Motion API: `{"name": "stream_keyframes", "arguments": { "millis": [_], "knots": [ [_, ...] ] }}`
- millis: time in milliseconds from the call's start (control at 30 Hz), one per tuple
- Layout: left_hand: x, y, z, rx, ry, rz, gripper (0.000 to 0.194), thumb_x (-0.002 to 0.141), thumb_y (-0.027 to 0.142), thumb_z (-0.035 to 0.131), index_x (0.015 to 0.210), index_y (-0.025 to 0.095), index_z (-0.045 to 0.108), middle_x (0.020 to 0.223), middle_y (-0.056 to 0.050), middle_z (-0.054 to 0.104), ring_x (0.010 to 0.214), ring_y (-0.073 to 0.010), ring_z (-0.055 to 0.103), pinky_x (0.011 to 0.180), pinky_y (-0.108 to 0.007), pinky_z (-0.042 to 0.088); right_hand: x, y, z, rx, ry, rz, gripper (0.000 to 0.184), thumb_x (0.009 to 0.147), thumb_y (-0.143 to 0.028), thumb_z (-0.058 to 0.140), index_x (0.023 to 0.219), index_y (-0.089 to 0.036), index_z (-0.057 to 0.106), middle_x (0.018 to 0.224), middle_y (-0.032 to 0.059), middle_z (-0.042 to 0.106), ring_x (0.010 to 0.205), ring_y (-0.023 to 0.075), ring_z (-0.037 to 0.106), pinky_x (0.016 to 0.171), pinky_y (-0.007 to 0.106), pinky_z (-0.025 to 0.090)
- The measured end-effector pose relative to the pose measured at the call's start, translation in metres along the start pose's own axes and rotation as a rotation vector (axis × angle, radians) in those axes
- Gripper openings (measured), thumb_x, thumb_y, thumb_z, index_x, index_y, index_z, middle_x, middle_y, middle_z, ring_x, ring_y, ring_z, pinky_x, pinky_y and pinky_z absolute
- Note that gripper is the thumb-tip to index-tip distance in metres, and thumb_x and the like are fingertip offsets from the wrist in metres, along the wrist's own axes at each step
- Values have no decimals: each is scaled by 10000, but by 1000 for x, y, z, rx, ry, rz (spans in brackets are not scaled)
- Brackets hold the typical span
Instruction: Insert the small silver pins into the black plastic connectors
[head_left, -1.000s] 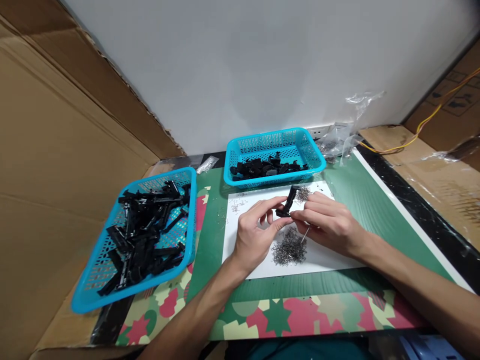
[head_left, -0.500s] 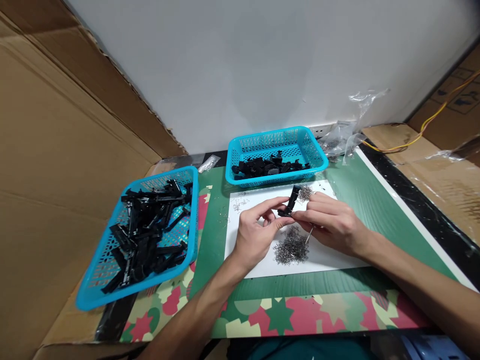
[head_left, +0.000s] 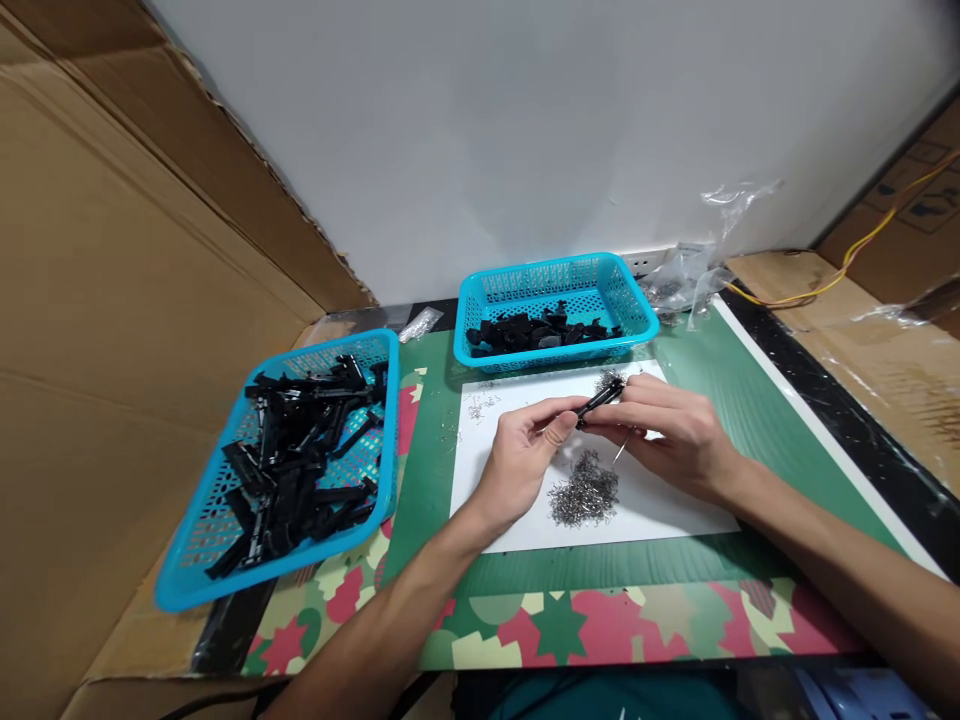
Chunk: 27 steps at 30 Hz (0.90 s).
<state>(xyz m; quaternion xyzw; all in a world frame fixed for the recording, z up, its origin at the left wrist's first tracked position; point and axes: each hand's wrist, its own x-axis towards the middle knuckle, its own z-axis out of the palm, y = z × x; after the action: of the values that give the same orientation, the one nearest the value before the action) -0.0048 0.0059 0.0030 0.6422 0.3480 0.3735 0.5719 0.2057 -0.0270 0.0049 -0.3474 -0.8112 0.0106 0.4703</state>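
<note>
My left hand (head_left: 519, 458) is closed on one end of a narrow black plastic part (head_left: 600, 398), with the thumb pressed over it. My right hand (head_left: 679, 435) is closed too, its fingertips against the same part. A thin metal tool (head_left: 622, 448) sticks out below the right fingers; its kind is not clear. Under the hands, a pile of small wire springs (head_left: 583, 497) lies on a white sheet (head_left: 517, 530). Behind the part is a second, smaller heap of springs (head_left: 609, 380), half hidden.
To the left stands a blue basket (head_left: 390, 430) of long black plastic parts (head_left: 292, 470). Another blue basket (head_left: 555, 358) at the back holds smaller black pieces (head_left: 517, 332). Clear plastic bags (head_left: 682, 280) lie by the wall, and cardboard (head_left: 112, 330) walls the left side.
The black part has turned from steeply upright to a flatter slant pointing up and right. The left thumb now lies over its end, and the left hand has shifted slightly right.
</note>
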Motion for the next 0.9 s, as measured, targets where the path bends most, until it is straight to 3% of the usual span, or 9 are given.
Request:
{"name": "stream_keyframes", "arguments": {
  "millis": [133,233,433,633,767,900],
  "knots": [
    [0,2,-1,155,-61,77,365,1038,449,633,1279,214,775,1121,-110,763,1018,-223,690,828,-343,554,0,2,-1,-33,-26,22,162,1034,-144,607,996,-174,761,690,10,627,636,160,538,596,294,426],
    [-1,3,0,321,-5,168,388,977,372,743,1337,228,727,1237,-96,727,894,-172,635,750,-303,515,-2,6,-1,-51,-36,48,163,1035,-155,614,957,-169,756,712,14,632,649,154,546,600,286,430],
    [-1,0,2,460,75,258,128,964,204,745,1090,185,761,1053,-57,777,840,-159,654,733,-294,493,-6,14,2,-17,-101,91,140,1037,-162,607,986,-186,735,770,16,664,715,161,578,635,282,441],
    [0,-6,1,494,124,200,137,920,211,795,1056,189,800,984,-57,791,773,-166,662,736,-325,534,0,13,-6,40,-227,187,240,1007,-108,544,1154,-195,712,857,42,659,799,202,572,712,338,488],
    [0,-8,2,513,102,194,140,911,218,805,1048,196,814,921,-54,784,765,-179,674,749,-341,552,1,17,-10,-67,-220,208,305,1058,-131,484,1253,-203,707,933,82,680,887,241,585,752,392,530],
    [-1,-12,3,532,54,199,168,913,240,804,1074,190,809,933,-73,785,842,-217,708,763,-362,566,-2,22,-14,-193,-132,169,318,1045,-108,497,1213,-224,741,1103,123,731,1017,272,647,833,469,580]
  ]
}}
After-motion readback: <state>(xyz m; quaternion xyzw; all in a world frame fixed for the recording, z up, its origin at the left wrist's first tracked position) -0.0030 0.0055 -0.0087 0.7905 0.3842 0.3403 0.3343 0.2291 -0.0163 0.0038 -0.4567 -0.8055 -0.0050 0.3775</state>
